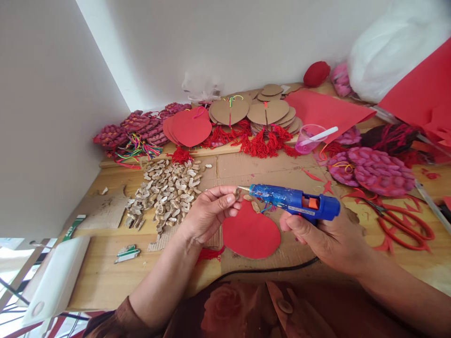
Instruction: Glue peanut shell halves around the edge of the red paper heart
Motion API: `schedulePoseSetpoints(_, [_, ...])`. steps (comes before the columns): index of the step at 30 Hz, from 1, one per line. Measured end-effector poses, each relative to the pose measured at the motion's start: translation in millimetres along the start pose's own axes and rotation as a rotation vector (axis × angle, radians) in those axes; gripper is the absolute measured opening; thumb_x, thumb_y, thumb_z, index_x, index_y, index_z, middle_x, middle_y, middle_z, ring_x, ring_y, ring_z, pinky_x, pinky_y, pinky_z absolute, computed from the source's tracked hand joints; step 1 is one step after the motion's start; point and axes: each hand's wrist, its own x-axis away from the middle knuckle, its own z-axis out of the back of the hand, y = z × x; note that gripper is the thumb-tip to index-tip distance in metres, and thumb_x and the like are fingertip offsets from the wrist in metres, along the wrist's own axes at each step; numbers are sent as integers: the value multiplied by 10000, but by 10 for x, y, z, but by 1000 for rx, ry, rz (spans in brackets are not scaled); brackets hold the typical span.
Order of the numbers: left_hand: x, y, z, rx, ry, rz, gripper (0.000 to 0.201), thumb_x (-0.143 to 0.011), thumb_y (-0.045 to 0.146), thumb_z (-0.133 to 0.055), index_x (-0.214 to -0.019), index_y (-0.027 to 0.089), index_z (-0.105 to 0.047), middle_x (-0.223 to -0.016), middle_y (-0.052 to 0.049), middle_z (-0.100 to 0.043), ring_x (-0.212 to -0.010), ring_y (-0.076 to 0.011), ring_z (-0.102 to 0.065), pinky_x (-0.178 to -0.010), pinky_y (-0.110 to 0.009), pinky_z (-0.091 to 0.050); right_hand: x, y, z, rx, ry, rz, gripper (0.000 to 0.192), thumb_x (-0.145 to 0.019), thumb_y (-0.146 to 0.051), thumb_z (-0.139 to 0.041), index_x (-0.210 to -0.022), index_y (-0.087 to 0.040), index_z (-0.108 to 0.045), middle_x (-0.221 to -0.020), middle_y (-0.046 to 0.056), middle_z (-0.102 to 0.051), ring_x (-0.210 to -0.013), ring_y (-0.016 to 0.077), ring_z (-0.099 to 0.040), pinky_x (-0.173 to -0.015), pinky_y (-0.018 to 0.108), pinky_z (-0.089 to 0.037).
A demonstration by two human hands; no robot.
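My right hand [324, 239] is wrapped round the handle of a blue hot glue gun [278, 196], its nozzle pointing left. The nozzle tip meets a peanut shell [237, 193] pinched between the thumb and finger of my left hand [211, 211]. Below lies a red heart-shaped card [251, 234], with a couple of peanut shells [255, 206] at its upper edge. A bit of coloured cord shows just behind the gun. Left of my left hand spreads a pile of peanut shells [176, 188] on cardboard.
Red-handled scissors [405, 225] lie at right among red scraps. Behind are cardboard hearts [268, 111] with red tassels [266, 143], red hearts [192, 127] and a plastic cup [310, 138]. Pink shell-covered pieces [384, 171] sit at right. A black cable [264, 271] crosses the front.
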Motion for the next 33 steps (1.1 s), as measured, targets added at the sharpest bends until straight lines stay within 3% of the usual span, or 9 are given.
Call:
schedulePoseSetpoints(24, [8,14,12,-5,-9,-24,274,-669,233,-960,-820,107,-770,-773,-42,-758,-633,-84,-702,-568,-126,-577,-63,-52,4,64,19,11,273,-1006,-385,-595,-792,-233,-672,-520,-58,-550,-447,107,-514,-426,239,-374])
schedulePoseSetpoints(30, [7,7,-7,28,4,-8,398,-670,240,-963,-1000,111,-781,-795,-35,-743,-663,-77,-693,-593,-117,-568,-32,5,-34,-91,64,7,164,-1015,-355,-592,-976,-238,-701,-811,-2,-702,-496,97,-545,-459,233,-436])
schedulePoseSetpoints(33, [3,6,-2,36,-7,8,389,-682,243,-957,-994,92,-782,-801,-43,-740,-671,-77,-688,-598,-115,-564,-24,5,-56,-156,62,24,164,-1014,-366,-598,-1002,-250,-713,-840,8,-706,-506,99,-548,-490,237,-472])
